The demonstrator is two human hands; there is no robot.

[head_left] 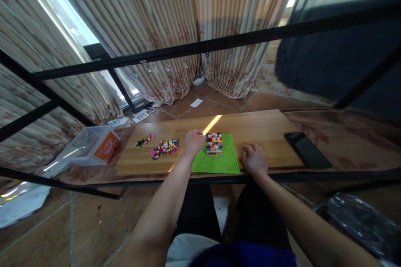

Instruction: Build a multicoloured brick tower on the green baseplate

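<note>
A block structure [214, 144] of many small coloured toy bricks stands on a green baseplate [230, 160]. My left hand [194, 141] is at the structure's left side, over the plate's left edge. Its fingers are pinched together towards the bricks; anything between them is too small to make out. My right hand [255, 158] rests on the wooden board to the right of the baseplate, with its fingers curled in and no object showing in them. Left of my left hand lies a pile of loose bricks [165, 148], with a smaller brick cluster [145, 140] farther left.
A clear plastic box [84, 146] with an orange label stands at the board's left end. A black phone [307, 149] lies at the right end of the wooden board [260, 127]. A black metal bar [175, 53] crosses beyond the board, before the curtains [163, 12].
</note>
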